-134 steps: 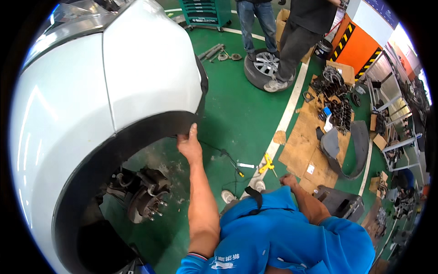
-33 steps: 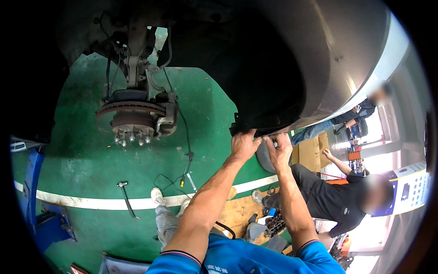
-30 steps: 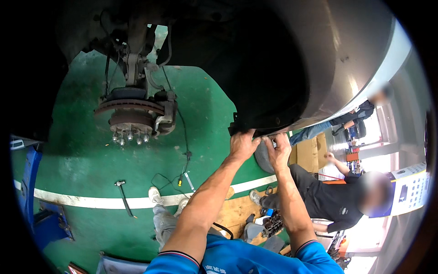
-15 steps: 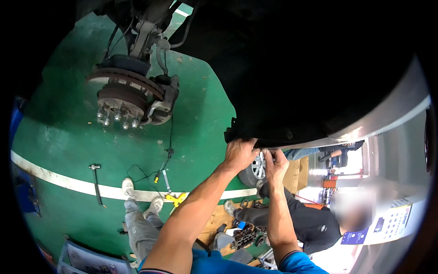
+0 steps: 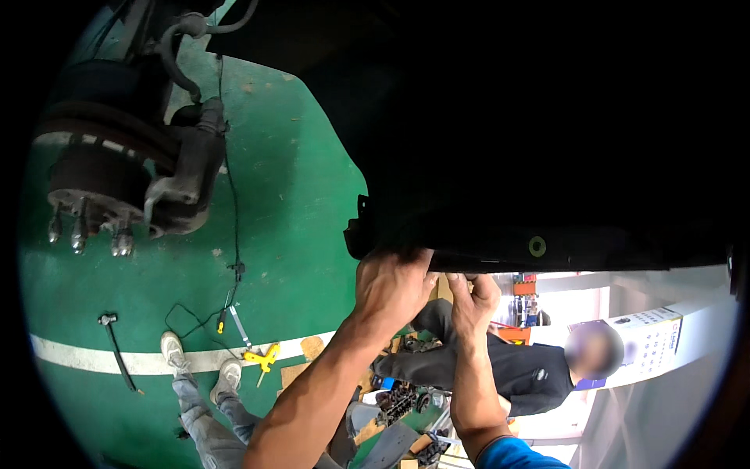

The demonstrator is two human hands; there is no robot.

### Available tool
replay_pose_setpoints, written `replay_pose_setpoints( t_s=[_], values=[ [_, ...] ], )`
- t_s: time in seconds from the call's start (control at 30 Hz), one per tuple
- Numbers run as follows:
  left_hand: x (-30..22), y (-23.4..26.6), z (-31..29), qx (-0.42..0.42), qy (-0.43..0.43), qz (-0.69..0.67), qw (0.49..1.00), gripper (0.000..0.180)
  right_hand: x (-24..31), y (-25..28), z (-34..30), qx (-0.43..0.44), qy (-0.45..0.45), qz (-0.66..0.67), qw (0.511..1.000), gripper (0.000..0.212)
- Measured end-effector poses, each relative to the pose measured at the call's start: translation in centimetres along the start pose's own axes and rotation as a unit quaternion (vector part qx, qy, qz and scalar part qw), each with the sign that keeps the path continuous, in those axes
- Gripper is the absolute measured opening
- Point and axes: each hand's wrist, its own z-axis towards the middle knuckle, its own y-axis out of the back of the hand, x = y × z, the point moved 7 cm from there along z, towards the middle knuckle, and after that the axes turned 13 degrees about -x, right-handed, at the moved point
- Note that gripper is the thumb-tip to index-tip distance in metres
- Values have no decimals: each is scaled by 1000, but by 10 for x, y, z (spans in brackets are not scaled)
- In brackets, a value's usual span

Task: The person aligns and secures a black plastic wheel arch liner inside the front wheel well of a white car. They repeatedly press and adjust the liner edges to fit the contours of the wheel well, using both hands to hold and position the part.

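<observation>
Wheel-arch panel [image 5: 547,187] meets the bent fingers of the left hand [image 5: 391,289] and right hand [image 5: 475,303] at its lower edge; whether pinched, I cannot tell. It looks black, with one pale round mark [image 5: 537,246].

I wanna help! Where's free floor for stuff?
Bare green floor lies between the cable and the left hand; more lies left of the grey trousers, below the white line. Crowded: around the yellow tool and metal parts.

Brake disc [image 5: 101,129] left of wheel-arch edge [image 5: 500,258], hammer [image 5: 119,354] on floor [image 5: 289,234]
</observation>
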Motion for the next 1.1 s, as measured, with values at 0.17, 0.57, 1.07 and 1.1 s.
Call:
replay_pose_setpoints(
  t_s=[0.17,0.57,1.07,1.1],
  values=[
    [-1,1,2,-18,-19,-11,1000,45,-16,1,0,-14,41,-20,999,19],
    [5,-4,4,-24,-28,-46,998,31,-26,-4,-15,-86,-8,72,994,23],
    [5,-4,8,3,-41,-82,996,38,-53,1,-29,-125,-51,58,989,32],
    [5,-3,8,0,-45,-88,995,40,-54,3,-29,-119,-48,55,990,33]
  ],
)
